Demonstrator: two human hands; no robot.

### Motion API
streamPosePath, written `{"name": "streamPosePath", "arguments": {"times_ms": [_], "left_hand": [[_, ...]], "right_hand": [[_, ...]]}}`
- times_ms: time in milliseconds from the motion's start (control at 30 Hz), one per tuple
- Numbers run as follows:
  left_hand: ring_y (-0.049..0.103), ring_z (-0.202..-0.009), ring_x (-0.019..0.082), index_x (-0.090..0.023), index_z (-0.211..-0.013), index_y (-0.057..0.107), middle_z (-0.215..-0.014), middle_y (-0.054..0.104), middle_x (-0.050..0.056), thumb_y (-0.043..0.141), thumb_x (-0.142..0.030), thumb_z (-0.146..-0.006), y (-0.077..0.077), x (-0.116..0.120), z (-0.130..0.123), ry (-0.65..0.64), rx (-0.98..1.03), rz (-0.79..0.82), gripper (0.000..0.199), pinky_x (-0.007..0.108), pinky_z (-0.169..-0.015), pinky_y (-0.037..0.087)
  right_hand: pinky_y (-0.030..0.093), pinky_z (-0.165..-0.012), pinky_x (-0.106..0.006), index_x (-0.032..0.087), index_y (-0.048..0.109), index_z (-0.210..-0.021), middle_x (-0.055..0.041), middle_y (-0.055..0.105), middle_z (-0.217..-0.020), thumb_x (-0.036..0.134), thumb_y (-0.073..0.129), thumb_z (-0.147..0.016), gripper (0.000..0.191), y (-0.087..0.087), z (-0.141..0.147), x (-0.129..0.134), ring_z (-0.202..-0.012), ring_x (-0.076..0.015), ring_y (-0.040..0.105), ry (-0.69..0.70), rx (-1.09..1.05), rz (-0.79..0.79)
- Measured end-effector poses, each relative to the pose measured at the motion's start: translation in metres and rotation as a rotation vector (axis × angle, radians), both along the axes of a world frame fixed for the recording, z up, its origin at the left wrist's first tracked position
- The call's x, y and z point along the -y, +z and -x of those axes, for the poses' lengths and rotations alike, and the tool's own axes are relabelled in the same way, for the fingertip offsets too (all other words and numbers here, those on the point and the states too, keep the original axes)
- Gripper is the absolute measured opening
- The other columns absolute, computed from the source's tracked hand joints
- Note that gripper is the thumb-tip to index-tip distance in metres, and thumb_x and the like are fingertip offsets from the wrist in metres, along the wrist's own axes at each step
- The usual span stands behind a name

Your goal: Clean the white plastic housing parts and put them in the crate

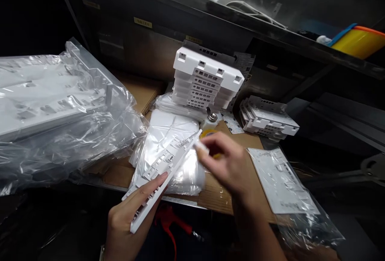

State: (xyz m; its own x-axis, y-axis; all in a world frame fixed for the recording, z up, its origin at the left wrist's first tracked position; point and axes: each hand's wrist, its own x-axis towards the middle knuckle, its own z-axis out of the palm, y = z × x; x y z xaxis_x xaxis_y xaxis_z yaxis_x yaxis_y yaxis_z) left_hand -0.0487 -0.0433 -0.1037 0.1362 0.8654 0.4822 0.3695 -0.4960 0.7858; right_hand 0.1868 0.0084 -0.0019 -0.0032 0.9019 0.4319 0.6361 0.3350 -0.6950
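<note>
My left hand grips the lower end of a white plastic panel with slots and ribs, tilted up to the right. My right hand is at the panel's upper end, its thumb and forefinger pinched on a small white piece, perhaps a cloth, too blurred to name. Beneath the panel lies a pile of clear plastic bags. Just behind my right hand stands a small bottle with a metal top, beside something yellow that my hand partly hides.
Bagged white panels fill the left. White housings are stacked at the back, with a smaller stack on the right. A bagged panel lies right. A red air gun hangs below the table edge. A dark shelf crosses above.
</note>
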Motion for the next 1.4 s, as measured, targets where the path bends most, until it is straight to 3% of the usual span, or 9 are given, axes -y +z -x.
{"name": "streamPosePath", "arguments": {"times_ms": [133,333,467,633,800,967,1167,1267,1400], "left_hand": [[0.074,-0.109,0.015,-0.032,-0.134,0.065,-0.127,0.075,-0.004,0.067,-0.014,-0.095,0.0,-0.001,0.002,-0.026,-0.015,-0.01,0.044,0.019,-0.103,0.054],[0.074,-0.109,0.016,-0.031,-0.131,0.068,-0.125,0.076,-0.003,0.067,-0.013,-0.094,0.002,-0.001,0.0,-0.001,-0.029,-0.016,0.042,0.021,-0.103,0.055],[0.073,-0.109,0.012,-0.034,-0.134,0.065,-0.127,0.075,-0.007,0.064,-0.01,-0.095,0.002,0.0,0.001,-0.035,-0.009,-0.021,0.046,0.014,-0.1,0.053],[0.074,-0.109,0.016,-0.03,-0.13,0.069,-0.125,0.076,-0.003,0.068,-0.011,-0.093,0.004,0.0,-0.001,0.001,-0.022,0.005,0.041,0.02,-0.103,0.054],[0.073,-0.112,0.013,-0.032,-0.135,0.064,-0.13,0.074,-0.006,0.064,-0.012,-0.095,0.005,-0.002,0.0,-0.054,-0.017,-0.013,0.045,0.014,-0.099,0.054],[0.075,-0.108,0.017,-0.028,-0.13,0.069,-0.124,0.077,-0.002,0.068,-0.012,-0.093,0.001,-0.003,0.002,-0.005,-0.045,-0.004,0.04,0.021,-0.103,0.055],[0.074,-0.11,0.013,-0.033,-0.132,0.066,-0.128,0.075,-0.007,0.065,-0.019,-0.096,0.006,-0.005,0.001,-0.053,-0.003,0.002,0.039,0.013,-0.098,0.054],[0.076,-0.102,0.012,-0.034,-0.126,0.071,-0.123,0.077,-0.009,0.071,-0.021,-0.094,0.005,-0.005,0.001,0.0,0.007,0.031,0.035,0.014,-0.102,0.053],[0.076,-0.096,0.014,-0.035,-0.123,0.073,-0.118,0.078,-0.008,0.074,-0.026,-0.092,0.004,-0.004,0.0,0.053,0.008,0.109,0.033,0.019,-0.104,0.054]], "right_hand": [[0.05,-0.062,-0.025,0.015,0.073,-0.092,-0.0012,0.066,-0.077,0.012,0.07,-0.086,0.007,-0.014,0.042,0.04,-0.067,-0.012,0.061,0.197,-0.102,-0.074],[0.049,-0.065,-0.025,0.013,0.074,-0.092,-0.0032,0.066,-0.078,0.01,0.067,-0.089,0.008,-0.02,0.046,0.035,-0.069,-0.0119,0.06,0.132,-0.022,-0.13],[0.05,-0.065,-0.024,0.012,0.074,-0.094,-0.0042,0.068,-0.08,0.011,0.068,-0.09,0.007,-0.016,0.043,0.032,-0.069,-0.012,0.062,0.261,0.016,-0.144],[0.05,-0.066,-0.026,0.011,0.074,-0.091,-0.0043,0.067,-0.079,0.008,0.066,-0.091,0.009,-0.014,0.04,0.027,-0.07,-0.0125,0.061,0.148,0.009,-0.12],[0.053,-0.069,-0.023,0.009,0.075,-0.099,-0.0062,0.072,-0.086,0.009,0.068,-0.091,0.011,-0.017,0.041,0.03,-0.074,-0.0122,0.066,0.328,-0.02,-0.133],[0.052,-0.068,-0.025,0.013,0.075,-0.092,-0.0041,0.069,-0.081,0.005,0.065,-0.09,0.012,-0.019,0.034,0.021,-0.072,-0.0125,0.063,0.089,-0.068,-0.135],[0.055,-0.071,-0.024,0.01,0.075,-0.101,-0.007,0.074,-0.089,0.009,0.066,-0.091,0.013,-0.015,0.045,0.036,-0.076,-0.0138,0.068,0.343,-0.01,-0.116],[0.055,-0.069,-0.026,0.015,0.074,-0.097,-0.0043,0.073,-0.087,0.011,0.064,-0.092,0.012,-0.015,0.036,0.026,-0.075,-0.0138,0.067,0.232,-0.017,-0.087],[0.053,-0.067,-0.028,0.021,0.075,-0.089,-0.0013,0.072,-0.085,0.015,0.064,-0.092,0.012,-0.021,0.001,-0.014,-0.074,-0.0141,0.065,0.005,0.009,-0.072]]}}
